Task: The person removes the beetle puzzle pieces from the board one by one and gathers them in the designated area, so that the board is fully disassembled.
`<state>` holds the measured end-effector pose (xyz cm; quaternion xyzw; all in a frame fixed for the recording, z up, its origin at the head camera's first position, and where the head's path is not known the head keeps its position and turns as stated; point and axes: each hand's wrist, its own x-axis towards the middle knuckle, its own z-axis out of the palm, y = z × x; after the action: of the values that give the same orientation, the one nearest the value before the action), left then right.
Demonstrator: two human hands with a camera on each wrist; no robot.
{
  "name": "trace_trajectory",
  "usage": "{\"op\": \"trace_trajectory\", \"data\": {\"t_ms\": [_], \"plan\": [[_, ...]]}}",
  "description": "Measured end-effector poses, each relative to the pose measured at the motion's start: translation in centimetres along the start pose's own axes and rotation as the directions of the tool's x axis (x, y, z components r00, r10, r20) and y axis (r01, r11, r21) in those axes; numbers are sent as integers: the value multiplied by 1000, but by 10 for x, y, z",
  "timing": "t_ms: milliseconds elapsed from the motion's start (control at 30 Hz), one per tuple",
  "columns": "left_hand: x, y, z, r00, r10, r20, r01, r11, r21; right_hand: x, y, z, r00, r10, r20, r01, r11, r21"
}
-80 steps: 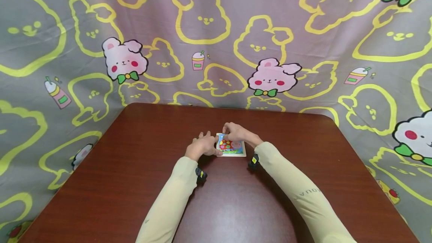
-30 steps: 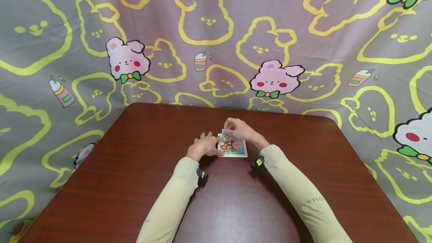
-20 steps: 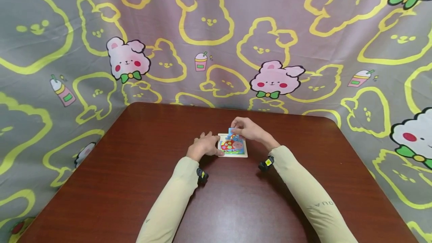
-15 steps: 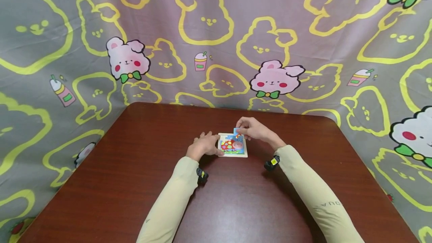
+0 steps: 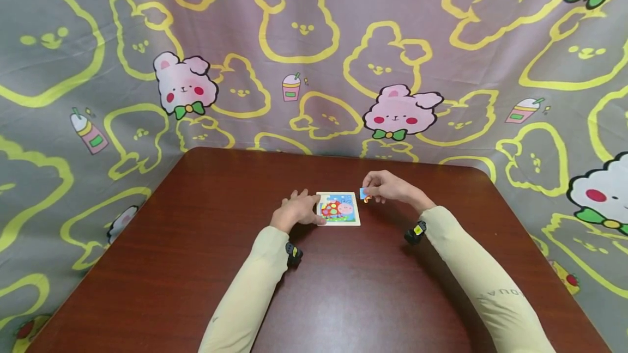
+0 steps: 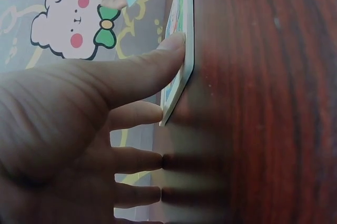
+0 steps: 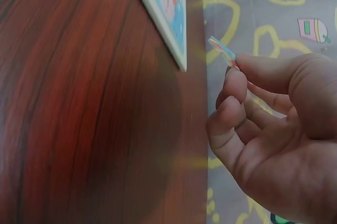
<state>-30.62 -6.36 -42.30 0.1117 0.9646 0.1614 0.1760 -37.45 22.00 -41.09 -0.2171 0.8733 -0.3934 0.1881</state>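
A small jigsaw puzzle (image 5: 337, 210) lies in a pale frame on the table, its picture a pink-faced creature with a red dotted body. At its left side rests my left hand (image 5: 296, 211). The left thumb (image 6: 152, 68) lies on the frame's near edge in the left wrist view, and the other fingers stretch out spread, one touching the frame's corner. To the right of the frame my right hand (image 5: 387, 187) pinches a blue puzzle piece (image 5: 364, 194) between thumb and fingertips, held above the table. Seen from the right wrist, the piece (image 7: 224, 51) is thin and edge-on.
A brown wooden table (image 5: 221, 189) carries the puzzle. Behind and beside it hangs a grey cloth (image 5: 324, 15) printed with yellow outlines and pink bunnies. Both wrists wear small black cameras (image 5: 415, 232).
My right hand has lifted the puzzle piece from the frame's upper left and carried it rightward, past the frame's right edge. The left hand has stayed at the frame's left side.
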Motion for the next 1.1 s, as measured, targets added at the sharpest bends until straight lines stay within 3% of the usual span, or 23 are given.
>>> {"op": "trace_trajectory", "data": {"t_ms": [600,867,1100], "plan": [[-4,-3,-1,1000,4,-5,-4,1000,-28,-26,44,-29,994,104,36,-101,991,-85],[-4,-5,0,1000,4,-6,-4,1000,-16,-32,56,-33,982,187,-10,-187,977,-105],[-3,-4,0,1000,14,-12,-14,1000,-14,-33,55,-31,979,197,-53,-204,959,-197]]}}
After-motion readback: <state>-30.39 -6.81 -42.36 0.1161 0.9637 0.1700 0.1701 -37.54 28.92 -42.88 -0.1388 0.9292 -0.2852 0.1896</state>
